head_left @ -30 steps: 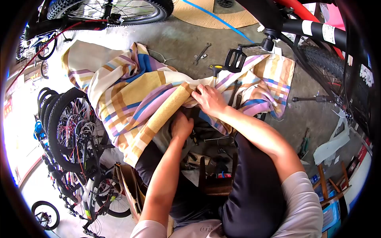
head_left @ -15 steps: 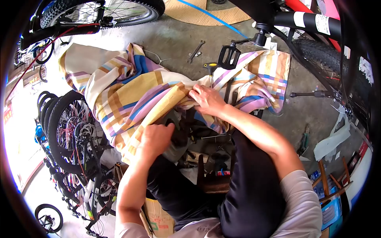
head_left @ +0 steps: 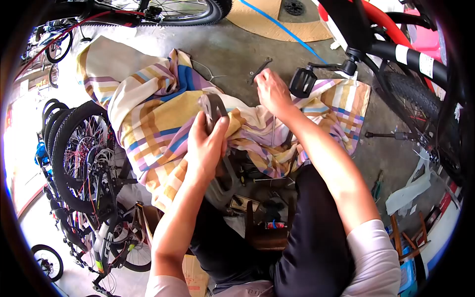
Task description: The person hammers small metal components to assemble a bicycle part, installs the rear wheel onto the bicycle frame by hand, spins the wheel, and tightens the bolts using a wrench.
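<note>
Near the middle, my left hand (head_left: 205,146) is closed round a grey, curved metal piece (head_left: 213,106) held over the checked cloth (head_left: 163,116). To its right, my right hand (head_left: 273,94) has its fingers bent together beside the black bicycle pedal (head_left: 303,82). What those fingers hold, if anything, is hidden. A thin metal shaft (head_left: 273,131) shows below that hand, over the cloth. Just beyond the fingertips lies a wrench (head_left: 261,67) on the floor. The cloth spreads from the left across to the right, bunched in the middle.
Several bicycles with black tyres (head_left: 64,158) stand at the left. A bicycle frame (head_left: 410,57) reaches in at the upper right. Pliers (head_left: 378,185) and a black rod tool (head_left: 391,134) lie on the right floor. Small tools (head_left: 245,203) lie between my knees.
My left hand has risen from the cloth's near edge and now holds the metal piece. My right hand has left the cloth fold and moved up beside the pedal. The yellow-topped T-handle is no longer visible.
</note>
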A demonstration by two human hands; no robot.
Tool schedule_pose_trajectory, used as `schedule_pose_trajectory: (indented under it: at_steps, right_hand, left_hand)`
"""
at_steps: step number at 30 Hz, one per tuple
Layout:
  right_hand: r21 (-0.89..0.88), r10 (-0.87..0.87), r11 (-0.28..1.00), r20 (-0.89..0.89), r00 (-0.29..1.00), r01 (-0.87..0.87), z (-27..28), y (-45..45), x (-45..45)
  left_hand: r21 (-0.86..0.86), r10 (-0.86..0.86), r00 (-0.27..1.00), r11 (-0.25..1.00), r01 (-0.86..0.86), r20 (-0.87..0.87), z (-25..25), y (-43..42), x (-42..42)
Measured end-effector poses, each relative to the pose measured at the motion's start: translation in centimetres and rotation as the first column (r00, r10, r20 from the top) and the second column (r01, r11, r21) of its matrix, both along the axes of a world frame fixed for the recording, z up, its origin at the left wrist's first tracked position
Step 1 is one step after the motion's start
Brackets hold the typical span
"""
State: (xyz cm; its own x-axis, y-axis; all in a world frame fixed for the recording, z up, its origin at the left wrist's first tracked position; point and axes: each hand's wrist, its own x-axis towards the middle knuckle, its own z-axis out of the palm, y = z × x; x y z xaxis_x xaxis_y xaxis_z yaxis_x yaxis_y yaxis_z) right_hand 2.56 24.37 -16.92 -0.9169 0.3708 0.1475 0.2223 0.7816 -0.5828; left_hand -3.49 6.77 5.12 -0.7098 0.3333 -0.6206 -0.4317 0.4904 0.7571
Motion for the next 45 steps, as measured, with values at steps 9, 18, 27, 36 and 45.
schedule_pose_trajectory:
  at_steps: [9,18,27,36,45]
  right_hand:
    - [-0.022,-0.287,0.956,0.132,0.949,0.292,-3.8,1.1,-1.7]
    - [0.012,-0.242,0.970,0.075,0.967,0.242,-3.5,1.1,-1.2]
    - [0.023,-0.233,0.972,0.200,0.952,0.233,-1.8,0.6,-1.6]
    - [0.302,-0.129,0.949,0.123,0.984,0.086,-1.7,2.3,-5.7]
    - [0.018,-0.209,0.978,0.075,0.975,0.208,-2.4,-1.7,-1.0]
  left_hand:
    - [-0.151,-0.201,0.980,0.969,0.197,-0.009,-6.6,1.8,-4.7]
    - [-0.104,0.031,0.892,0.994,0.018,0.452,-9.2,1.8,-5.4]
    - [0.027,0.065,0.837,0.995,-0.095,0.543,-8.0,2.1,-5.5]
    - [0.045,0.078,0.795,0.990,-0.131,0.602,-8.4,1.3,-5.9]
    - [0.040,0.109,0.810,0.986,-0.161,0.575,-8.6,1.5,-6.1]
